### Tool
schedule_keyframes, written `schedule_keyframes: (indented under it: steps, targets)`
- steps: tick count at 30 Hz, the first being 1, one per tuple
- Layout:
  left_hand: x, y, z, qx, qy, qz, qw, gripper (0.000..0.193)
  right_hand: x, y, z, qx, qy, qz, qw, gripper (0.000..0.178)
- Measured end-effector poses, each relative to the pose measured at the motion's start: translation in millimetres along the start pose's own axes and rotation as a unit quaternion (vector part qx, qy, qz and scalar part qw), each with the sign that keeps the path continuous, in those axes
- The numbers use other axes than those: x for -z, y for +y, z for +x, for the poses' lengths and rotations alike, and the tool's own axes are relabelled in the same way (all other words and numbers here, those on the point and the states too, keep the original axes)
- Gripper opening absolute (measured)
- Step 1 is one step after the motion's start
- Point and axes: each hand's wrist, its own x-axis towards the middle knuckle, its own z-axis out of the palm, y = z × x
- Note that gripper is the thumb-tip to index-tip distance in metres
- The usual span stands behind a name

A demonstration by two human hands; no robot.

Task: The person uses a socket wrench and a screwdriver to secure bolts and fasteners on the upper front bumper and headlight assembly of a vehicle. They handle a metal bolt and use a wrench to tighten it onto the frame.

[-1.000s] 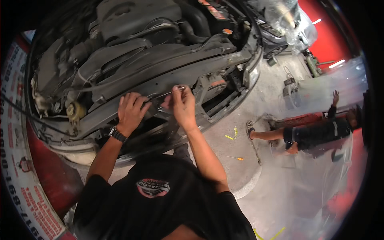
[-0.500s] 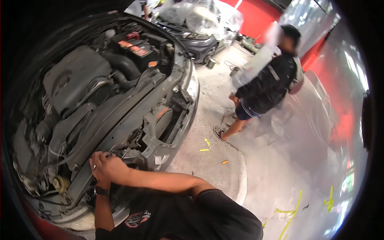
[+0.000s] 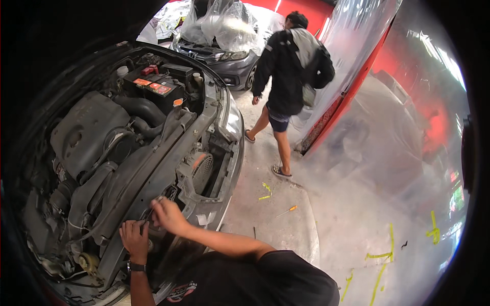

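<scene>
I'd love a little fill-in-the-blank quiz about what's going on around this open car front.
1. Both hands, the left hand and the right hand, work at the front of a car whose hood is ____.
2. The left wrist wears a dark ____.
3. A screwdriver with an orange handle lies on the ____.
4. The second car behind is draped in clear ____.

Missing words: open; watch; floor; plastic

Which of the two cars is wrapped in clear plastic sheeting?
The grey car at the back, beyond the walking person. The near car, where both hands work, has its hood up and engine bare, with no sheeting on it.
</scene>
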Motion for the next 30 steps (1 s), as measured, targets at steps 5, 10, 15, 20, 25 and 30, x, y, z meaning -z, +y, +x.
schedule_keyframes:
  steps: [5,10,15,20,25,30]
  targets:
    - [-1,2,4,-0.009,0.01,0.027,1.0,0.017,9,19,6,-0.09,0.04,0.166,0.981,0.028]
    - [-6,1,4,-0.013,0.026,0.037,0.999,0.016,1,21,15,-0.047,0.04,0.117,0.991,0.027]
    - [-4,5,3,-0.003,0.032,0.047,0.998,0.014,-16,8,14,0.215,0.016,-0.207,0.954,0.019]
    - [-22,-20,-14,0.022,0.014,0.085,0.996,0.017,-55,13,-10,0.359,-0.123,-0.443,0.812,0.029]
    - [-18,-11,-19,0.039,0.123,-0.036,0.991,0.022,-51,1,-19,0.372,-0.122,-0.482,0.784,0.031]
    - [0,-3,-5,0.066,0.101,-0.087,0.989,0.021,-43,-4,-22,0.337,-0.144,-0.437,0.821,0.033]
